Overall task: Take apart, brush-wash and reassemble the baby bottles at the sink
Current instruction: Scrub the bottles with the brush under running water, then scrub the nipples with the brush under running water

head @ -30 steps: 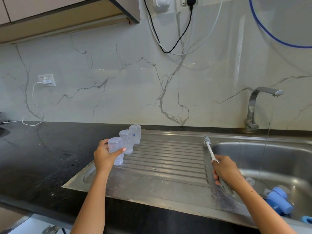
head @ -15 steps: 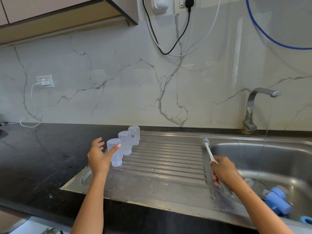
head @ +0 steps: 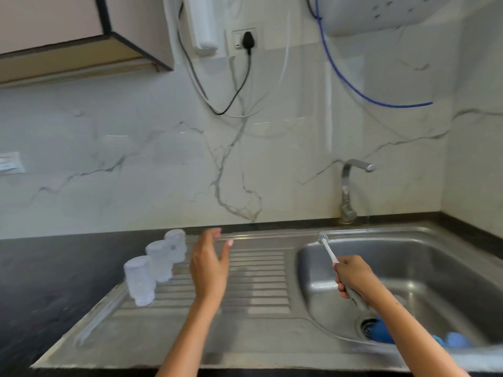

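Right hand (head: 353, 277) gripping brush (head: 328, 247), bottles (head: 140, 280) upturned

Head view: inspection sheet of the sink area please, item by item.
Surface: ribbed stainless steel drainboard beside the steel sink basin, set in a black countertop.
Job's things: three clear plastic bottle bodies upside down in a row on the drainboard; thin white bottle brush.
Clutter: blue plastic parts by the drain.
Grippers: left hand open, holds nothing; right hand grips the brush.
Cables: black cable, blue hose on the wall.
Surroundings: marble-look wall, chrome tap.
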A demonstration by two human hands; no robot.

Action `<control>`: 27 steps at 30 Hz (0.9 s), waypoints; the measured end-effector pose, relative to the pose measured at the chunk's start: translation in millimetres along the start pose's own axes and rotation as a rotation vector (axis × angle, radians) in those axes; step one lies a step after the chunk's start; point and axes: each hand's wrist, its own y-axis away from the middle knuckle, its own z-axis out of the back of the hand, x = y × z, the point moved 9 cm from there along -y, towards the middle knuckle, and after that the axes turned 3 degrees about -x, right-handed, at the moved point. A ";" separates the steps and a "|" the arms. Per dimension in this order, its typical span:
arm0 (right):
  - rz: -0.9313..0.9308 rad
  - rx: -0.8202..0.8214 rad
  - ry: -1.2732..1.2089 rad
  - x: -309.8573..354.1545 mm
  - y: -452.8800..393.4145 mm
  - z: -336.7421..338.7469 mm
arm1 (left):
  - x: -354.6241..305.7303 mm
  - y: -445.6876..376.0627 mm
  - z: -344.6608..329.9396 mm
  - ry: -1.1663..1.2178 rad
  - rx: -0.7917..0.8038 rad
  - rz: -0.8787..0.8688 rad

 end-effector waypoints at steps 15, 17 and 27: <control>-0.070 -0.131 0.333 -82.7 -25.6 150.5 | -75.9 126.5 -309.6 -0.004 0.974 0.117; -0.071 -0.118 0.371 -84.1 -28.1 148.0 | -70.2 132.2 -334.0 -0.071 1.026 0.135; -0.074 -0.058 0.508 -96.7 -53.6 132.1 | -39.1 185.4 -427.0 -0.459 1.330 0.043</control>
